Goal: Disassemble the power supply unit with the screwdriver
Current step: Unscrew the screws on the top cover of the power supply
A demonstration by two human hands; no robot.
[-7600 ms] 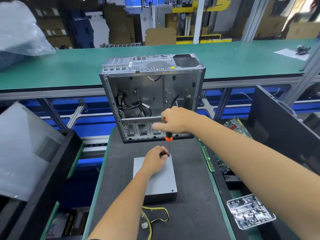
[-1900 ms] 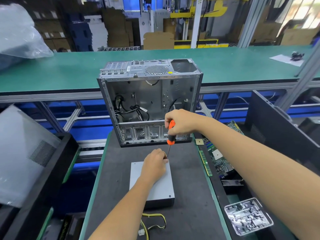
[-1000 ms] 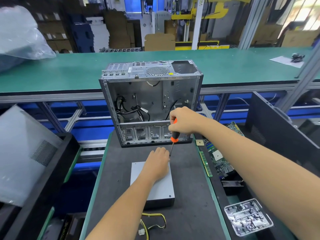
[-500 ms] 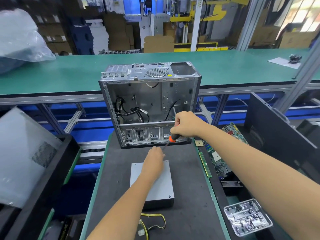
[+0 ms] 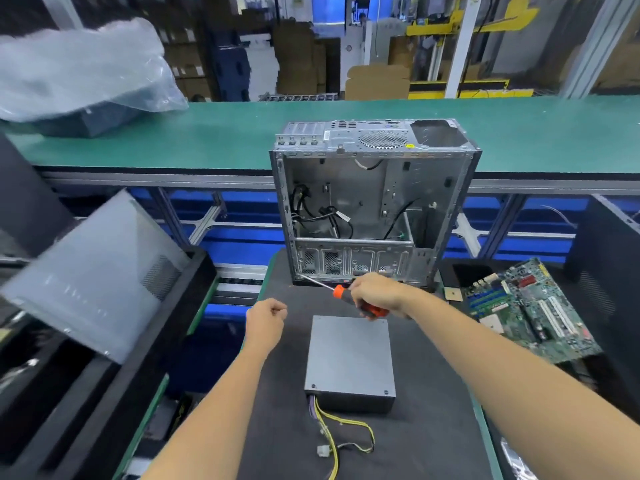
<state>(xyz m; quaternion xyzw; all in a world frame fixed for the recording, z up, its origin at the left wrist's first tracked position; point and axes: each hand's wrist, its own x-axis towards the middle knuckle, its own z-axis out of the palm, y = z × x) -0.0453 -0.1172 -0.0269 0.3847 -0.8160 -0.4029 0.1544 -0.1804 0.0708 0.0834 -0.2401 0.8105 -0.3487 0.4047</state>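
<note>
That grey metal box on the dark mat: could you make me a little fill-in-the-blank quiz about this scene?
1. The right hand grips a screwdriver with an ____ handle.
2. Yellow wires trail from the grey metal box on the side ____ the person.
3. The open silver computer case stands ____ the box.

Missing words: orange; nearest; behind

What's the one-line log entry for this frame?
right hand: grips screwdriver, off work | left hand: curled, contents unclear | power supply unit: flat, untouched
</note>
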